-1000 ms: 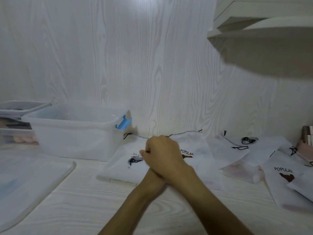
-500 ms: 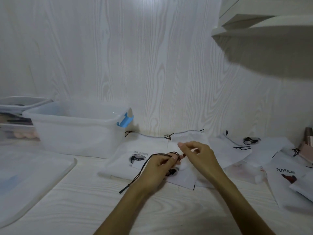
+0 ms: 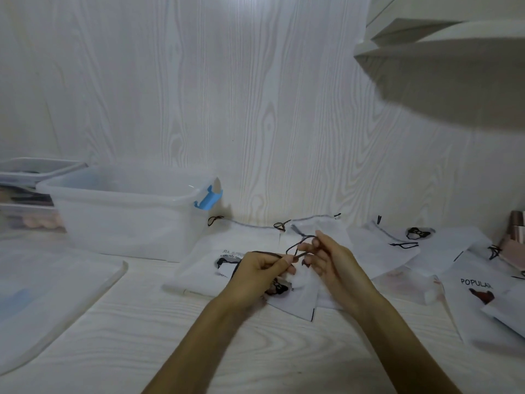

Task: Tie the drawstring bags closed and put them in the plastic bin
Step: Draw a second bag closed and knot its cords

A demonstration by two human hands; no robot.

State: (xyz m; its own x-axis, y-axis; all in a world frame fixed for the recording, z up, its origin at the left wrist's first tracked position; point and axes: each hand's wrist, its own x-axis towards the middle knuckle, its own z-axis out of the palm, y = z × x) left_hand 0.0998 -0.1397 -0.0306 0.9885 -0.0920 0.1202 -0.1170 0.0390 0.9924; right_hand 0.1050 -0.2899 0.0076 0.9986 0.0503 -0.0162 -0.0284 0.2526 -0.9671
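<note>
A small white drawstring bag (image 3: 298, 300) lies on the table under my hands, on top of a larger white bag (image 3: 204, 265). My left hand (image 3: 255, 271) pinches its black drawstring (image 3: 301, 245). My right hand (image 3: 329, 260) pinches the same cord's loop just to the right. The two hands nearly touch. The clear plastic bin (image 3: 127, 217) with a blue latch (image 3: 207, 199) stands open at the left against the wall. I cannot see its floor.
Several more white bags (image 3: 477, 302) with black cords are spread across the table on the right. A translucent lid (image 3: 48, 297) lies flat at the front left. Stacked clear containers (image 3: 25, 194) stand behind the bin. A shelf (image 3: 443, 41) juts out at the upper right.
A second ago my hands were stacked over the bag. They came apart, each with the black cord, and now have drawn close again with the cord looped between the fingertips.
</note>
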